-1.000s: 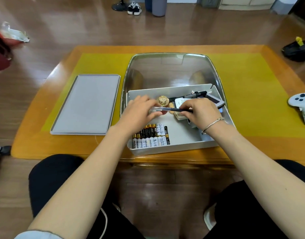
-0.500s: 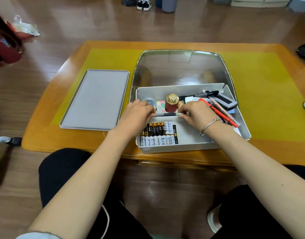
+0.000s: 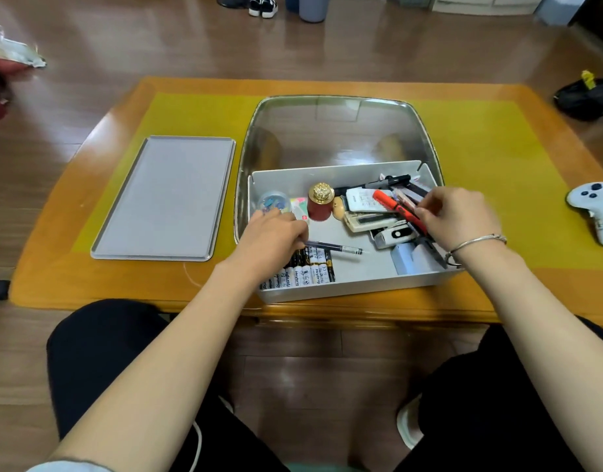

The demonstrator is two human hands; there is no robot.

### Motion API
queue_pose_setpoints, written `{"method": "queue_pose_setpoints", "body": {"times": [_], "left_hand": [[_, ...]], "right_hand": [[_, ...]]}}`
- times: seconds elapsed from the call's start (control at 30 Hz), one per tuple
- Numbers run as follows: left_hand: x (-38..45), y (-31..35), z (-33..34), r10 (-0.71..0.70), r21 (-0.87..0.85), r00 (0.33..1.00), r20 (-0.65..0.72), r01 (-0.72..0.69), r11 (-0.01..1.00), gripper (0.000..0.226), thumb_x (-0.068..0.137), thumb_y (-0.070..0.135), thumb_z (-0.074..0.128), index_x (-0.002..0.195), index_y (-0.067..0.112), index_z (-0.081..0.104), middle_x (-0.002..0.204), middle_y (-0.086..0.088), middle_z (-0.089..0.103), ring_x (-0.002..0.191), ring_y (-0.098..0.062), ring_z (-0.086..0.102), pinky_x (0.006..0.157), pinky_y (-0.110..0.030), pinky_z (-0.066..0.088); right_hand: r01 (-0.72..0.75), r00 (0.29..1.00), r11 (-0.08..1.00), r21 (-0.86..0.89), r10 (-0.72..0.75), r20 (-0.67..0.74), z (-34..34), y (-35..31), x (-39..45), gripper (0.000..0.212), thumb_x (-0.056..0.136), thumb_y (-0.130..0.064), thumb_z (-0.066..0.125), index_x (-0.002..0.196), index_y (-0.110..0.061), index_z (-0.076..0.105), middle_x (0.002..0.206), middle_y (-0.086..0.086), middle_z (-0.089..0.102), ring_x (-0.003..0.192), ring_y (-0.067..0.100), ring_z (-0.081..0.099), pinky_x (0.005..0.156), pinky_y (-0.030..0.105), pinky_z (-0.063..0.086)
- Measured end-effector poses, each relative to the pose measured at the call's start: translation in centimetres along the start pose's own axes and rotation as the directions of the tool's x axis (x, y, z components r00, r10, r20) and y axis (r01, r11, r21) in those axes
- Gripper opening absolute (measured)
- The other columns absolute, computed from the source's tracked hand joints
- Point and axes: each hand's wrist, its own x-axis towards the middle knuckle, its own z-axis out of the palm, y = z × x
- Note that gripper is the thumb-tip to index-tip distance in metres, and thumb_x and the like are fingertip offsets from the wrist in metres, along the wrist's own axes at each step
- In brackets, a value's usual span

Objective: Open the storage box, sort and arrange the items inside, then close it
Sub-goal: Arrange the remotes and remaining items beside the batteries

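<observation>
Head view, sorting stage. The storage box (image 3: 344,287) stood open at centre frame on the yellow table mat (image 3: 497,165), its flat grey lid (image 3: 164,199) laid apart at centre left. My left hand (image 3: 273,240) rested low in the box's left half, fingers curled down over one end of a dark pen (image 3: 334,247); I could not tell whether they pinched it or merely pressed on it. The pen lay level just above the row of batteries (image 3: 303,270) packed against the near wall. My right hand (image 3: 456,216) reached into the jumble at the box's right, fingertips drawn together on the orange marker (image 3: 395,207), which slanted across a white remote (image 3: 361,201) and other clutter.

I judged both pens light, stiff and smooth, best taken by a pinch at mid-barrel so they would not swing. The batteries looked dense for their size and apt to roll if nudged. The red jar with the gold knob (image 3: 322,202), upright at upper centre, appeared rigid and perhaps breakable; I would lift it by the body, not the knob. A white game controller (image 3: 596,209) sat at the far right edge.
</observation>
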Motion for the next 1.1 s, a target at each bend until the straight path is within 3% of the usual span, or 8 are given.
{"method": "queue_pose_setpoints", "body": {"times": [0.13,0.23,0.53,0.67,0.83,0.97,1.1], "left_hand": [[-0.3,0.2,0.6,0.018,-0.017,1.0,0.005,-0.018,1.0,0.013,0.094,0.032,0.055,0.105,0.027,0.062,0.109,0.003,0.063,0.105,-0.02,0.051,0.078,-0.033,0.028],[-0.5,0.2,0.9,0.01,0.004,1.0,-0.002,-0.01,1.0,0.015,0.095,0.031,0.053,0.107,0.027,0.061,0.111,0.002,0.063,0.105,-0.021,0.052,0.078,-0.034,0.034],[-0.5,0.2,1.4,0.006,0.05,0.999,-0.036,-0.004,0.999,0.014,0.096,0.032,0.051,0.106,0.026,0.057,0.11,0.001,0.064,0.101,-0.021,0.054,0.075,-0.034,0.037],[-0.5,0.1,1.5,0.01,0.057,0.999,-0.037,-0.008,0.998,0.013,0.096,0.033,0.049,0.106,0.026,0.055,0.109,0.001,0.063,0.101,-0.021,0.053,0.077,-0.034,0.039],[-0.6,0.1,1.5,0.019,0.054,0.999,-0.037,-0.017,0.998,0.011,0.096,0.031,0.049,0.105,0.025,0.054,0.106,0.001,0.063,0.099,-0.02,0.052,0.076,-0.034,0.037],[-0.6,0.4,1.3,-0.005,0.007,0.998,-0.056,0.006,1.0,0.007,0.099,0.027,0.045,0.104,0.025,0.05,0.107,0.002,0.064,0.098,-0.019,0.05,0.076,-0.033,0.031],[0.3,1.2,0.6,-0.07,-0.115,0.995,-0.07,0.061,0.991,0.009,0.098,0.014,0.045,0.102,0.022,0.044,0.102,-0.004,0.063,0.082,-0.018,0.039,0.073,-0.032,0.027]], "right_hand": [[-0.093,0.987,0.992,-0.084,0.103,0.126,-0.4,1.0,-1.1,0.023,0.079,-0.033,0.07,0.06,-0.027,0.058,0.074,0.001,0.066,0.07,0.024,0.055,0.06,0.026,0.04],[-0.142,0.973,0.982,-0.128,0.162,0.164,-0.1,1.0,-2.0,0.027,0.074,-0.038,0.074,0.056,-0.026,0.058,0.062,-0.004,0.054,0.067,0.023,0.054,0.059,0.024,0.038],[-0.219,0.959,0.928,-0.302,0.262,0.109,0.4,0.2,-2.2,0.034,0.069,-0.048,0.075,0.085,-0.018,0.067,0.077,0.006,0.06,0.071,0.027,0.057,0.062,0.026,0.042],[-0.213,0.968,0.945,-0.249,0.24,0.079,0.3,0.0,-2.3,0.022,0.073,-0.036,0.069,0.084,-0.017,0.069,0.071,0.007,0.054,0.066,0.029,0.05,0.06,0.026,0.04],[-0.191,0.978,0.967,-0.166,0.202,0.048,-0.1,0.3,-2.4,0.021,0.077,-0.032,0.066,0.08,-0.012,0.071,0.065,0.013,0.051,0.063,0.033,0.047,0.057,0.027,0.036],[-0.128,0.986,0.981,-0.144,0.141,0.086,0.0,0.4,-2.6,0.02,0.082,-0.031,0.065,0.077,-0.013,0.072,0.07,0.013,0.06,0.068,0.032,0.052,0.059,0.027,0.037],[-0.108,0.989,0.988,-0.11,0.118,0.091,0.0,0.5,-2.8,0.022,0.083,-0.035,0.066,0.076,-0.015,0.072,0.077,0.014,0.067,0.069,0.029,0.053,0.061,0.026,0.037]]}}
